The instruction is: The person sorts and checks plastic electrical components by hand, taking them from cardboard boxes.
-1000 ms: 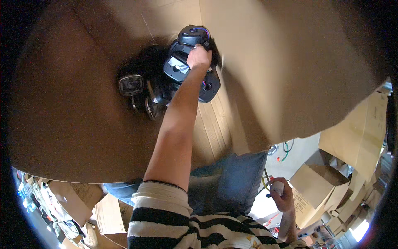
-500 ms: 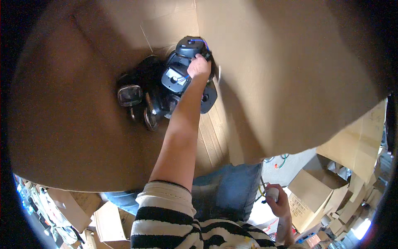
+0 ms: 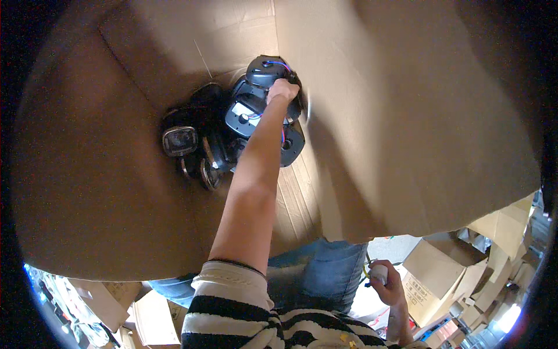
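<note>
My left hand (image 3: 283, 90) reaches deep into a large cardboard box (image 3: 383, 128). Its fingers are curled at the right edge of a pile of black plastic housings (image 3: 267, 71), closed on one of them; the fingertips are partly hidden. Thin blue and red wires run out of several housings, and one carries a white label. Left of them lie darker black parts with shiny clear rims (image 3: 181, 141). Outside the box, low on the right, my right hand (image 3: 390, 286) is closed around a small whitish cylinder (image 3: 379, 272) with a yellow-green wire and dark ends.
The box's near edge runs in front of my body. At the lower right stands a smaller open carton (image 3: 433, 276) among other cardboard pieces. More cartons (image 3: 154, 314) and plastic-wrapped items lie at the lower left.
My left hand has shifted slightly toward the right and stays at the pile of housings. The view has tilted a little, so the box edge sits lower. My right hand keeps the cylinder.
</note>
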